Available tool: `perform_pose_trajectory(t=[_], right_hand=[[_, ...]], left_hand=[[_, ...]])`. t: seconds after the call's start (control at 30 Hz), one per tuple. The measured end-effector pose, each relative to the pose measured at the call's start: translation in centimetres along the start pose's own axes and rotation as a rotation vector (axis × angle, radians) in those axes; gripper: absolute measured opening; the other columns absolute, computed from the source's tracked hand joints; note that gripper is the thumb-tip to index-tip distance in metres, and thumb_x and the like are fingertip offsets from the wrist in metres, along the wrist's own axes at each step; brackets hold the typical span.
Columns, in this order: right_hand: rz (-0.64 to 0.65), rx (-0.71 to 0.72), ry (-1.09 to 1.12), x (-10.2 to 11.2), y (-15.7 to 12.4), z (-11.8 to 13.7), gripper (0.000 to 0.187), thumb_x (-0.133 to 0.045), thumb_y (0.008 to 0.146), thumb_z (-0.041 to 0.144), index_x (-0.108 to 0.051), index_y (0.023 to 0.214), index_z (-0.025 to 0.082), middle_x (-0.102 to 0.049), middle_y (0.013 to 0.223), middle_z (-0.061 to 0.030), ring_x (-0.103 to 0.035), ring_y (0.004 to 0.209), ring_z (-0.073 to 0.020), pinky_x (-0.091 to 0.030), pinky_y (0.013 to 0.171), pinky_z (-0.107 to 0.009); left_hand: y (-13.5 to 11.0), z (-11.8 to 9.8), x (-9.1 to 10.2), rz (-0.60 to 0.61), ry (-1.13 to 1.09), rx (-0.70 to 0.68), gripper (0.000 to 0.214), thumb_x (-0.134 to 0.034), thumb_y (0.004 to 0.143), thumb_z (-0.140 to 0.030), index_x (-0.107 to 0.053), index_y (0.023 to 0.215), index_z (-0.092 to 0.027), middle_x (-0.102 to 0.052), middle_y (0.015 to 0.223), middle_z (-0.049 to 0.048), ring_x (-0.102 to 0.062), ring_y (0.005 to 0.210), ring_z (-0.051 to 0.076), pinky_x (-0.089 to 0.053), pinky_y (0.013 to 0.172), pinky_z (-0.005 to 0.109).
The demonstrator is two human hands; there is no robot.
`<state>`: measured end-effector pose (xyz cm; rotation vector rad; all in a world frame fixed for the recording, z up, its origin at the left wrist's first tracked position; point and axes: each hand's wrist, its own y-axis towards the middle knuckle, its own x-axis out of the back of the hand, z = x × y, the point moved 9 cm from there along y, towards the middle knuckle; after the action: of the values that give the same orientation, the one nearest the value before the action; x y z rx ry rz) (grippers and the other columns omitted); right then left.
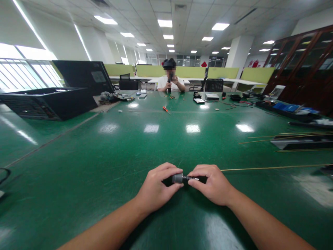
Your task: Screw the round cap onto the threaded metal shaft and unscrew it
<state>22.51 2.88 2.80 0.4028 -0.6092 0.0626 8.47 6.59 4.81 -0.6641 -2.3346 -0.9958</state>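
Note:
Low in the middle of the head view, my left hand (163, 184) has thumb and fingers closed around a small grey cylinder with a thin dark stem (177, 178). The stem points right and ends in a silvery tip. My right hand (211, 183) pinches that stem end between thumb and fingers. Both hands are just above the green tabletop (125, 149), palms facing each other. A thin brass-coloured rod (270, 168) runs off to the right behind my right hand. The exact kind of the held piece is too small to make out.
An opened black computer case (49, 102) stands at left. An orange screwdriver (165, 109) lies mid-table. A person (170, 83) sits across the table. Several brass rods (262, 139) and a black tray with blue items (283, 107) lie at right.

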Motion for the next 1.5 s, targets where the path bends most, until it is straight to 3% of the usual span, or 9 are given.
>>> perform_pose_trajectory(t=[1.5], right_hand=[[-0.117, -0.065, -0.047, 0.83, -0.36, -0.75, 0.009, -0.067, 0.08, 0.017, -0.072, 0.087, 0.02, -0.066, 0.074, -0.0005, -0.06, 0.068, -0.0147, -0.043, 0.065, -0.027]], left_hand=[[0.3, 0.71, 0.51, -0.025, 0.004, 0.022, 0.031, -0.079, 0.074, -0.015, -0.072, 0.102, -0.024, -0.07, 0.096, 0.0004, -0.065, 0.088, 0.015, -0.051, 0.081, 0.026]])
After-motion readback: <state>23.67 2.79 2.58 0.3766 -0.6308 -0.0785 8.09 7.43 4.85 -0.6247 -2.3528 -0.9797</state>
